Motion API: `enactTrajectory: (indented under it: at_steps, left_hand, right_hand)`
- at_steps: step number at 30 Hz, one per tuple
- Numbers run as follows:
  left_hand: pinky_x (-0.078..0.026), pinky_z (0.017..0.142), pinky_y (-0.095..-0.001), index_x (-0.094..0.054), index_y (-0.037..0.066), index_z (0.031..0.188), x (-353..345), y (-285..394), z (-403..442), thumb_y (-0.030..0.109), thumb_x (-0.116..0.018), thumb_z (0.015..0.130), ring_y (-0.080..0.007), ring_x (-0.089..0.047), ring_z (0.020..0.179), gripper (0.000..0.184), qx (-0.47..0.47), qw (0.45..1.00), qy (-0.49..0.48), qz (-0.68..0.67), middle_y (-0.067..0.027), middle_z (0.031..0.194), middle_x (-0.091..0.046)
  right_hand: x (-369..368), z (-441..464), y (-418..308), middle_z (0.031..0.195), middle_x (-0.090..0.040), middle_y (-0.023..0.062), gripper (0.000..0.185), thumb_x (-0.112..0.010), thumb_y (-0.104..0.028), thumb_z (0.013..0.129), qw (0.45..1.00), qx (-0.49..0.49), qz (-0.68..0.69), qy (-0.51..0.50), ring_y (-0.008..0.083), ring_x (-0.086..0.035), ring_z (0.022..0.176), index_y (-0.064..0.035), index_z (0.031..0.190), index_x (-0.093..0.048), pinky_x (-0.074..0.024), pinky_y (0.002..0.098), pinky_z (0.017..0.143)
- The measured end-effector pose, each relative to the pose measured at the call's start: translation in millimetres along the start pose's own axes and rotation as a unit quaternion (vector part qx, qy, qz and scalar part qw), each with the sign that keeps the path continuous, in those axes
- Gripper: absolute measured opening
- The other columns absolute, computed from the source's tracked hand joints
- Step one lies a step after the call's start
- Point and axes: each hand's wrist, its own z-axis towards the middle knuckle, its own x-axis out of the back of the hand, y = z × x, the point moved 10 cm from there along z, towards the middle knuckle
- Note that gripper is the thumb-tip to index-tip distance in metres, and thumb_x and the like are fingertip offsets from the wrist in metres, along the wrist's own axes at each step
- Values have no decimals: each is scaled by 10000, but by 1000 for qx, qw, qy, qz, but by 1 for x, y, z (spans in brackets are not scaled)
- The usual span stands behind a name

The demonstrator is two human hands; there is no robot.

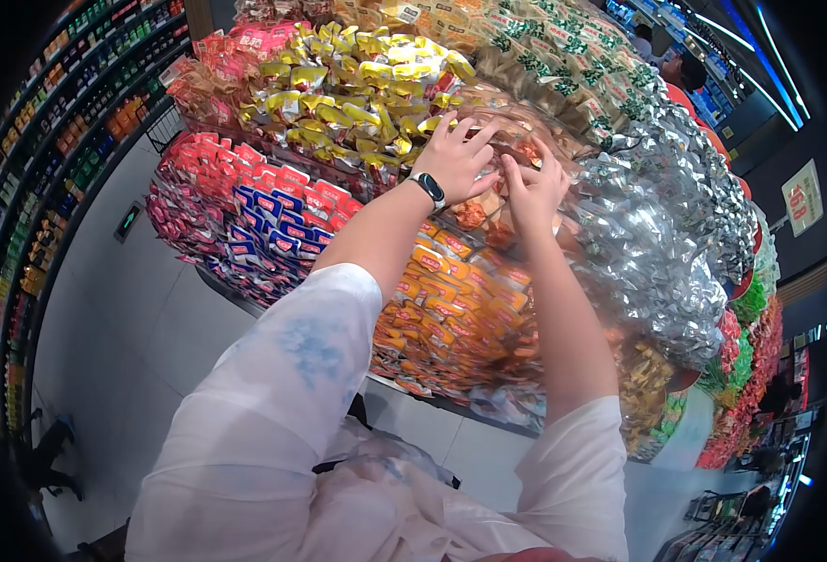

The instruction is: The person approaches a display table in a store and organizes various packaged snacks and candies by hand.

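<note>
Both hands reach over a large display of wrapped snacks. My left hand (457, 161), below a wrist with a dark smartwatch (428, 189), has its fingers spread and bent over clear-wrapped reddish-brown packets (470, 214). Close on its right, my right hand (533, 184) has thumb and forefinger raised near the same packets; whether it pinches one cannot be made out. Yellow packets (338, 103) lie to the left of the hands, orange packets (441, 290) nearer my body, and silver packets (657, 234) to the right.
Red packets (216, 164) and blue packets (277, 225) fill the display's left side. Curved shelves (48, 159) stand at far left beyond the tiled floor (141, 318). A price sign (801, 197) is at right. Another person (685, 70) is at upper right; a person's legs show at lower left.
</note>
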Motion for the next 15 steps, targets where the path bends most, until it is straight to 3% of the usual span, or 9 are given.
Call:
enactTrajectory:
  at_steps: [5,15]
  left_hand:
    - [-333,1097,-568,-655,83,884,2,2,-1,436,-669,845,-309,-482,1234,356,0,1000,0,-3,-82,1420,-522]
    - [-329,1104,-562,-653,84,899,0,2,-2,432,-675,841,-311,-480,1239,353,0,1000,-8,-10,-92,1428,-513]
  right_hand:
    - [4,-5,-4,1374,-561,107,318,-724,-381,869,1000,1,-8,20,270,-472,1280,-104,714,-746,-264,448,1080]
    - [7,-6,-8,1284,-606,66,281,-689,-309,909,1000,-1,21,13,239,-529,1193,-66,769,-680,-289,411,1040]
